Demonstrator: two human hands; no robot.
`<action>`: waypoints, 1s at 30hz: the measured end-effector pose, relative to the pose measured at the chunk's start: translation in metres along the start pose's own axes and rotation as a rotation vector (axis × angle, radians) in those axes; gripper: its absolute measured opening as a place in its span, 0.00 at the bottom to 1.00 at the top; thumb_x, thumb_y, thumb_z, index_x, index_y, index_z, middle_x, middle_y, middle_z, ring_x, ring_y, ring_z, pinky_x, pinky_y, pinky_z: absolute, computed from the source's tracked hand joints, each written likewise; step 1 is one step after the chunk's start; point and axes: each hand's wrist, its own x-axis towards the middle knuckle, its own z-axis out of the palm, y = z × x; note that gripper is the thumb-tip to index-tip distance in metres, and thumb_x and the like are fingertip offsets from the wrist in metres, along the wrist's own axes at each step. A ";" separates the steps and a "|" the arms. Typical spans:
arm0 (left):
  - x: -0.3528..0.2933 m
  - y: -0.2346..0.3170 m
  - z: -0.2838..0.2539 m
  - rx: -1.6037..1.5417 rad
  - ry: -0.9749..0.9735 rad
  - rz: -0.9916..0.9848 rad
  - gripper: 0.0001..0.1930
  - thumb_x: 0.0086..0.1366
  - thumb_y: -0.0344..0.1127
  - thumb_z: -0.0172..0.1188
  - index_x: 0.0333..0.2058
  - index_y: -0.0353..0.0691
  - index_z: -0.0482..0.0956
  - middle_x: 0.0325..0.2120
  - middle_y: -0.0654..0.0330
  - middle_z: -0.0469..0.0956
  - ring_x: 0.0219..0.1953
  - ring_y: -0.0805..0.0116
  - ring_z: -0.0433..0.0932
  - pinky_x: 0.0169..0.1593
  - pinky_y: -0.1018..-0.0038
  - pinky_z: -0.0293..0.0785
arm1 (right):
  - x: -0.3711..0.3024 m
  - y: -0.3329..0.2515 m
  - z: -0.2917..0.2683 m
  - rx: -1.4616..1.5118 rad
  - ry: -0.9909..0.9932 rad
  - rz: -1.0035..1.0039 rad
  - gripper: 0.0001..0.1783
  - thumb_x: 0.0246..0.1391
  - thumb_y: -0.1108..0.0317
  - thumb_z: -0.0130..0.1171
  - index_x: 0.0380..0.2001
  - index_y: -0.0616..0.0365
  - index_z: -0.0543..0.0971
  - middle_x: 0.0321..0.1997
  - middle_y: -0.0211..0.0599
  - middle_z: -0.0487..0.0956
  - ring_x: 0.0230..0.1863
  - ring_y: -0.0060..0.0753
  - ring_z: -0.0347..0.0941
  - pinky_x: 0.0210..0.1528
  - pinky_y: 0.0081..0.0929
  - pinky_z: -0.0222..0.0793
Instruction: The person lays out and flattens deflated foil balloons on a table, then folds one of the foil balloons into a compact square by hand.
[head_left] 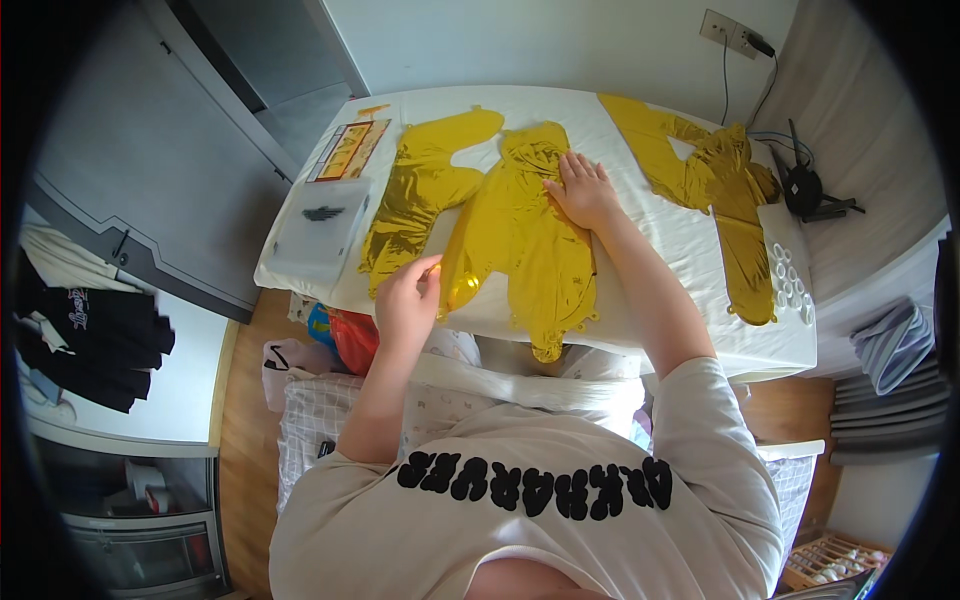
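A flat gold foil balloon (525, 210) lies in the middle of the white-covered table, its lower end hanging over the front edge. My right hand (586, 190) rests flat on its upper right part, fingers stretched out. At the balloon's lower left limb, my left hand (408, 300) is closed, thumb and fingers pinching the foil edge; the fingertips are partly hidden. A second gold foil balloon (415, 185) lies to the left, partly touching the middle one. Further right is a third gold foil balloon (710, 175), creased and reaching down toward the front edge.
On the table's (625, 270) left are a translucent plastic box (318, 230) and a printed card (350, 150). A black router (803, 188) with cables and several white rings (790, 280) sit at the right. A red bag (352, 338) is below the left front edge.
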 end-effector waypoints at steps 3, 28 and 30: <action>0.021 0.041 0.002 -0.041 0.212 0.348 0.11 0.60 0.25 0.66 0.42 0.43 0.86 0.30 0.58 0.85 0.30 0.58 0.83 0.33 0.66 0.74 | 0.001 0.003 0.001 -0.005 -0.008 0.003 0.47 0.71 0.32 0.29 0.77 0.58 0.53 0.83 0.40 0.51 0.83 0.39 0.41 0.82 0.46 0.36; 0.085 0.019 0.075 -0.929 -0.470 0.032 0.29 0.74 0.37 0.58 0.70 0.38 0.64 0.69 0.54 0.67 0.73 0.57 0.63 0.73 0.61 0.60 | 0.004 0.002 0.003 0.018 0.015 -0.008 0.47 0.71 0.32 0.32 0.77 0.60 0.54 0.82 0.42 0.52 0.83 0.41 0.43 0.82 0.47 0.39; 0.092 0.000 0.063 -0.545 -0.486 0.138 0.27 0.73 0.40 0.59 0.67 0.36 0.68 0.67 0.53 0.69 0.71 0.56 0.65 0.72 0.60 0.63 | 0.004 0.003 0.003 0.000 0.020 -0.006 0.47 0.71 0.32 0.32 0.76 0.60 0.55 0.82 0.42 0.52 0.83 0.41 0.43 0.82 0.47 0.39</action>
